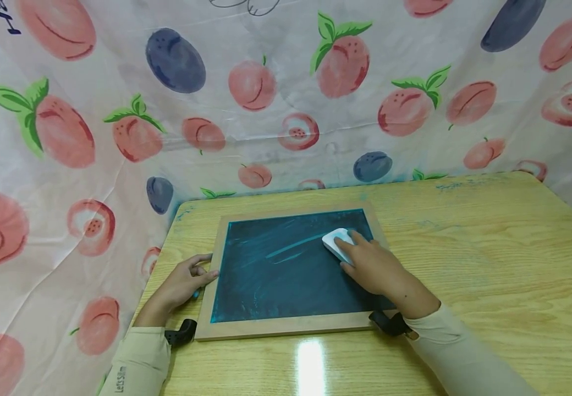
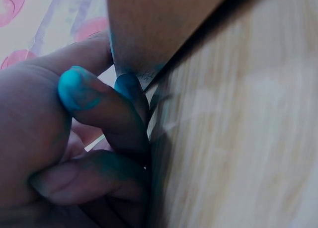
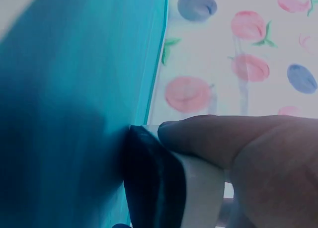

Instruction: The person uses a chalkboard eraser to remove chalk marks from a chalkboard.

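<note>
A small chalkboard [image 1: 291, 275] in a light wooden frame [image 1: 286, 328] lies on the table, its dark surface smeared with blue chalk dust and a few paler streaks. Over its upper right part, my right hand [image 1: 372, 265] grips a white chalkboard eraser [image 1: 335, 242]. From the right wrist, the eraser's dark felt side [image 3: 154, 178] faces the blue-smeared board, a finger along its white back. My left hand [image 1: 187, 280] holds the frame's left edge, thumb on the wood. The left wrist view shows curled fingers [image 2: 79, 91] with blue-stained tips beside the frame's side [image 2: 154, 29].
The wood-grain table [image 1: 464, 264] extends to the right of the board and carries blue smudges near its back edge. A fruit-printed cloth [image 1: 286, 82] hangs behind and along the left side. Black wrist devices [image 1: 182, 333] sit close to the board's near corners.
</note>
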`<move>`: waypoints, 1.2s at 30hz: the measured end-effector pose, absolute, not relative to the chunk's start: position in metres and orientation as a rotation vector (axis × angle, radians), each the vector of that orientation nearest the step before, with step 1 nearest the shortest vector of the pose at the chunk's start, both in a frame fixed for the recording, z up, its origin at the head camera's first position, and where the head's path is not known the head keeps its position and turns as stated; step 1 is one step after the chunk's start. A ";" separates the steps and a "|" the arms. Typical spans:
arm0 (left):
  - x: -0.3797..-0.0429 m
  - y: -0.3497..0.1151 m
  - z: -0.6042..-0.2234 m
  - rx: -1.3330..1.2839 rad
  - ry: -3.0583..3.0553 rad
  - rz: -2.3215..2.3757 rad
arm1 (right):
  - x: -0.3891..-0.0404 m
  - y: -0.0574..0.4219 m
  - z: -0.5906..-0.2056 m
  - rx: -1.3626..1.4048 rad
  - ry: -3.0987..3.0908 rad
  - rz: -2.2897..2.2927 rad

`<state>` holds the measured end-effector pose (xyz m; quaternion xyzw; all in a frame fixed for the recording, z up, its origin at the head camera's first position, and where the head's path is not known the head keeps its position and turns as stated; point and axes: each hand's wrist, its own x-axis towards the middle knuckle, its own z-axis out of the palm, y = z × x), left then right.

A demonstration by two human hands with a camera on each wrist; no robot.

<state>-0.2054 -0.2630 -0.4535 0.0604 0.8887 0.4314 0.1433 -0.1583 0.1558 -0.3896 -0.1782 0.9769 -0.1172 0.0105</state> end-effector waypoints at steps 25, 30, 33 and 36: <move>-0.205 -0.262 -0.449 0.154 2.556 1.234 | -0.157 0.131 -0.391 -0.639 2.943 -0.448; -0.206 -0.262 -0.448 0.142 2.555 1.237 | -0.150 0.105 -0.391 -0.691 2.915 -0.463; -0.206 -0.262 -0.447 0.159 2.555 1.233 | -0.144 0.087 -0.392 -0.754 2.889 -0.435; -0.205 -0.263 -0.448 0.169 2.550 1.242 | -0.138 0.071 -0.392 -0.835 2.855 -0.392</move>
